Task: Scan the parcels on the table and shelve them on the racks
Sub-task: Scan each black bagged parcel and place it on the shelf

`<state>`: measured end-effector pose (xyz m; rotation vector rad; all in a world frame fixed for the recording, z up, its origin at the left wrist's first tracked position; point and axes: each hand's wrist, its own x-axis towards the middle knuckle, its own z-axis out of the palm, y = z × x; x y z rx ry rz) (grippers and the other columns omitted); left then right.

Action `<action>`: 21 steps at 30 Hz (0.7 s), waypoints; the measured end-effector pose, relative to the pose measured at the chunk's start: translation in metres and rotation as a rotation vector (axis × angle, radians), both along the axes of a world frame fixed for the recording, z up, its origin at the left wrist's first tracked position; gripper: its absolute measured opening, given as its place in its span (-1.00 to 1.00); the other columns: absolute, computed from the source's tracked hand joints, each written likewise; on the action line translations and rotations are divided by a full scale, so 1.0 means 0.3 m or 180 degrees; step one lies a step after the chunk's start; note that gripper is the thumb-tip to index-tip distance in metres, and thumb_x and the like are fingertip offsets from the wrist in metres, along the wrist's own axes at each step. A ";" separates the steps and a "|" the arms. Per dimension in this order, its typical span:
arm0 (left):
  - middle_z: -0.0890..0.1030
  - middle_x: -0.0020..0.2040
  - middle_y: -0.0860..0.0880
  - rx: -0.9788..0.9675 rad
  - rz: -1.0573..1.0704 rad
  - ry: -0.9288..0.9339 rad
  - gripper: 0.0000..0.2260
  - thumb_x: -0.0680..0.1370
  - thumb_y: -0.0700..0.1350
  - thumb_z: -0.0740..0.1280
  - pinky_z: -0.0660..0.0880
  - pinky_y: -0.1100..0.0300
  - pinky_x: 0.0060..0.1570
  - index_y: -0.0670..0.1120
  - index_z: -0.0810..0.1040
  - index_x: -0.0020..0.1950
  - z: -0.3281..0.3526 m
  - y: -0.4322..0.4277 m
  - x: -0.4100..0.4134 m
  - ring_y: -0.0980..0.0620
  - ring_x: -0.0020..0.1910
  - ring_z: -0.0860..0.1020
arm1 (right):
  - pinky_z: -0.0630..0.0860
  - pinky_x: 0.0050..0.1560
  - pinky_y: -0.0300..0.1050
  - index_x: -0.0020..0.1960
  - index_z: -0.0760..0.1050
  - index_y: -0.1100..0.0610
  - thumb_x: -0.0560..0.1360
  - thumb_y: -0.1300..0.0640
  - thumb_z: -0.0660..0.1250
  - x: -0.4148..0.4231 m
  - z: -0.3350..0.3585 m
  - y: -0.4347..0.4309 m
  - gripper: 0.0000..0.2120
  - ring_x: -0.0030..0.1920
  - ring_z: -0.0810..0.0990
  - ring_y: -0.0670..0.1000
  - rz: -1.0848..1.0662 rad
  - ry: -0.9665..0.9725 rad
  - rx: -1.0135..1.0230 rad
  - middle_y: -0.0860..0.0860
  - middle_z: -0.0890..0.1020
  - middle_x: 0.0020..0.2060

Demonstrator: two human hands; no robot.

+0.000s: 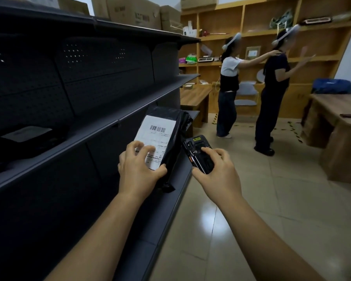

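Our left hand [139, 166] grips the black parcel [166, 138] at its lower end, fingers curled over the white label [155, 140]. Our right hand [215, 169] holds the scanner [199, 153], thumb on its top. The parcel is in the air just beside the dark rack [89, 122], near a middle shelf. To scan well, we should keep the barcode [157, 129] uncovered and flat, and aim the scanner head directly at it.

A person in a white top [230, 66] and a person in dark clothing [276, 72] stand on the tiled floor [261, 199] before wooden wall shelving [322, 49]. Cardboard boxes [130, 11] are stacked at upper left.
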<state>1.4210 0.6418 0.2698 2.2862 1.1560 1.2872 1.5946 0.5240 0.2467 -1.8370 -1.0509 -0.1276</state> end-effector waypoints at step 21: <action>0.31 0.17 0.20 0.0051 0.2300 -0.0728 -0.66 0.35 0.05 0.52 0.44 -0.05 0.25 0.17 0.54 0.08 0.220 0.630 0.237 0.05 0.25 0.32 | 0.45 0.07 -0.12 0.30 0.47 -0.20 0.35 -0.11 0.47 0.421 0.180 1.086 -0.47 0.18 0.43 -0.13 0.2413 -0.0134 0.0114 -0.21 0.36 0.19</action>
